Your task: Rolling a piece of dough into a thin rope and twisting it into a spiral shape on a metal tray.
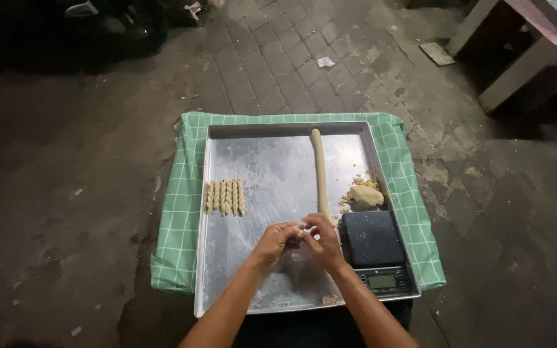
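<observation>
Both hands, left hand [277,240] and right hand [320,237], pinch closed on the near end of the dough rope [319,171] over the tray [272,161], apparently breaking off a piece, which calls for twisting like the finished twists [225,196] at left.

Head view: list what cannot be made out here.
- Whatever the left hand and right hand pinch: hidden by the fingers.
- Near end of the dough rope: covered by the hands.
- Scale display: too small.
- Top left corner: too dark.
- Bench: cut off by the edge.
</observation>
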